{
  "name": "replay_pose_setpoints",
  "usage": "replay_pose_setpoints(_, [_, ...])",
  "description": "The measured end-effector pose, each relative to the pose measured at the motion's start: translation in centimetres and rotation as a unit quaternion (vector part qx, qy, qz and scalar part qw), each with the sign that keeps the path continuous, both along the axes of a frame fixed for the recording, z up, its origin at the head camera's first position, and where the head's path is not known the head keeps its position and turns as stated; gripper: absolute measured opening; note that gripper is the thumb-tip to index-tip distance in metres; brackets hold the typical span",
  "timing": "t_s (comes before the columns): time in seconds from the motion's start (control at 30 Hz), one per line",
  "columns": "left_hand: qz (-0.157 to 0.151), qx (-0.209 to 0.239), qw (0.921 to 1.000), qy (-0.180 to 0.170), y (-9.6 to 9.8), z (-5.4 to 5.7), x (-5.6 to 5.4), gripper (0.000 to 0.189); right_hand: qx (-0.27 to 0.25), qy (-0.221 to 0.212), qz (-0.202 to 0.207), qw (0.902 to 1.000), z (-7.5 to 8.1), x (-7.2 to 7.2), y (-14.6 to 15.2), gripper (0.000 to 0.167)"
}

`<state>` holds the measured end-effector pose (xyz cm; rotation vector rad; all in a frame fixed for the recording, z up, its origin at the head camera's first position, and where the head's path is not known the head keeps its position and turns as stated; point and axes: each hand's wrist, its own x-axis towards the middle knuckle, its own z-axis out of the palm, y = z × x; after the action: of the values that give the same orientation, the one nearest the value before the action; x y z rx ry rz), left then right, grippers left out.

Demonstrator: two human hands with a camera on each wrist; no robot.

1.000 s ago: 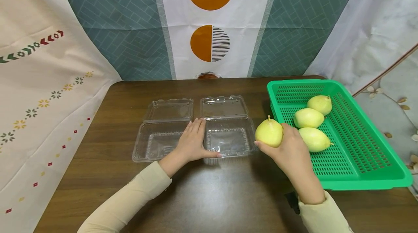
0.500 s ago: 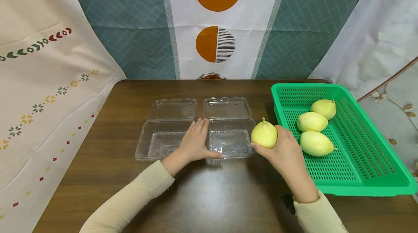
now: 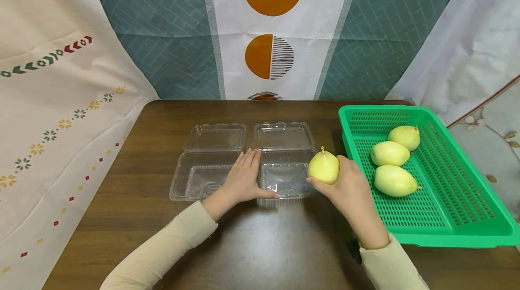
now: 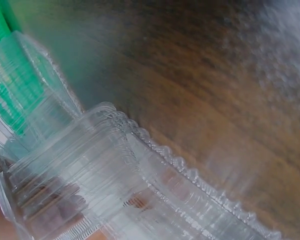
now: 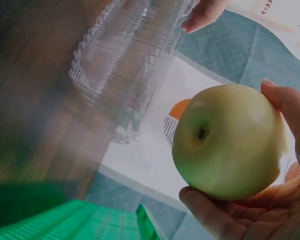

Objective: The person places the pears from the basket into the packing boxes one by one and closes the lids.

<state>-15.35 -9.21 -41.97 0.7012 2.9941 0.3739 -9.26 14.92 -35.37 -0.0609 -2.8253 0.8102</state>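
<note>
My right hand (image 3: pixel 350 189) grips a yellow-green pear (image 3: pixel 323 168), stem up, by the right edge of the right clear plastic clamshell box (image 3: pixel 284 177). In the right wrist view the pear (image 5: pixel 230 142) sits between thumb and fingers, its blossom end toward the camera. My left hand (image 3: pixel 243 177) rests on that box's left side, fingers straight and thumb spread along the front rim. A second clamshell box (image 3: pixel 207 177) lies to its left, partly behind the left hand. Both lids lie folded back. The left wrist view shows the clear box wall (image 4: pixel 115 165) close up.
A green plastic basket (image 3: pixel 475 231) stands on the right of the brown wooden table (image 3: pixel 243 249). Three pears (image 3: pixel 394 181) lie inside it. Patterned cloths (image 3: pixel 174 41) hang behind and at both sides.
My right hand has carried the pear leftward from the basket side toward the right box. The left hand stays at the box. The head view has shifted slightly.
</note>
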Motion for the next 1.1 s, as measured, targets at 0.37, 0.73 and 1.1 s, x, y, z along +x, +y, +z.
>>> replay_pose_setpoints(0.37, [0.001, 0.001, 1.0000, 0.003, -0.1, -0.1, 0.0, 0.130, -0.002, -0.017, 0.009, 0.9998, -0.8, -0.8, -0.7, 0.074])
replay_pose_setpoints(0.73, [0.003, 0.002, 1.0000, 0.008, -0.1, -0.2, 0.1, 0.130, -0.003, -0.034, 0.011, 0.9994, -1.5, -1.7, -1.3, 0.075])
replay_pose_setpoints(1.1, [0.004, 0.004, 0.9999, 0.011, -0.2, -0.3, 0.0, 0.130, -0.004, -0.050, 0.010, 0.9987, -2.0, -2.0, -1.8, 0.074])
